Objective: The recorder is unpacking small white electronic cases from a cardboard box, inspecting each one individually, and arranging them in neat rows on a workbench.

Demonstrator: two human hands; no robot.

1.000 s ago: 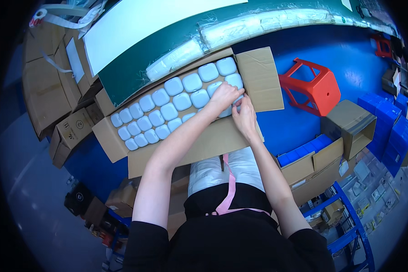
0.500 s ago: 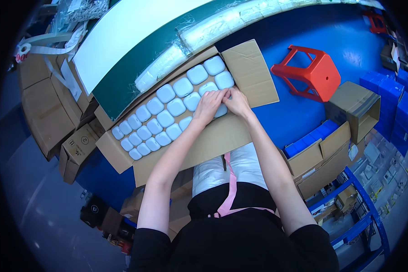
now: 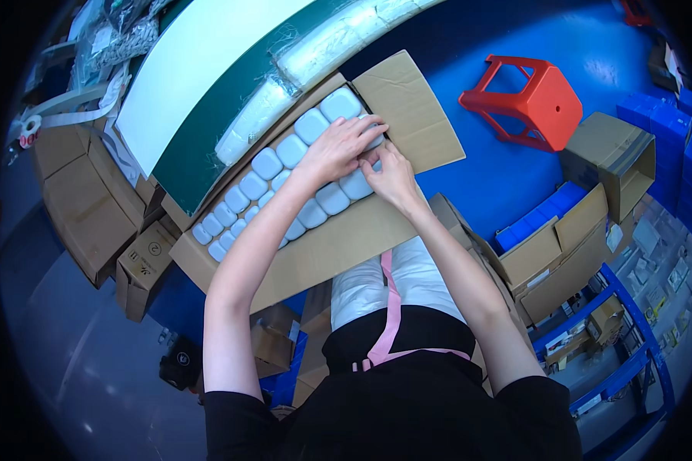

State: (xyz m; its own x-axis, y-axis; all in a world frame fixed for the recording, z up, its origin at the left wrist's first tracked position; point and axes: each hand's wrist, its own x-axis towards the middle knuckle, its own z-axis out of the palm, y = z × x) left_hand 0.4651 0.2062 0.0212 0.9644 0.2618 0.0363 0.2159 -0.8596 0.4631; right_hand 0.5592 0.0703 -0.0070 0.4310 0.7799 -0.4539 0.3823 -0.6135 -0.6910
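Observation:
Rows of pale blue-white rounded cases (image 3: 313,125) fill an open long cardboard box (image 3: 327,244) in front of me. My left hand (image 3: 338,150) lies across the cases near the box's right end, its fingers stretched out and apart over one of them. Close beside it, my right hand (image 3: 392,178) has its fingers bent in and pressed together by the left thumb. Whatever those right fingers hold is hidden. Another pale case (image 3: 354,185) shows just below the hands. My left forearm covers part of the rows.
Plastic-wrapped packs (image 3: 323,58) line the green table edge (image 3: 188,150) behind the box. A red stool (image 3: 542,104) stands at the right. Below it are a brown carton (image 3: 611,157) and a box of blue packages (image 3: 542,215). More cartons (image 3: 92,196) stand left.
My left hand's fingers have spread out over the cases, while the right hand has shifted slightly down and left. The hands were together at the fingertips before. The whole view has shifted a little.

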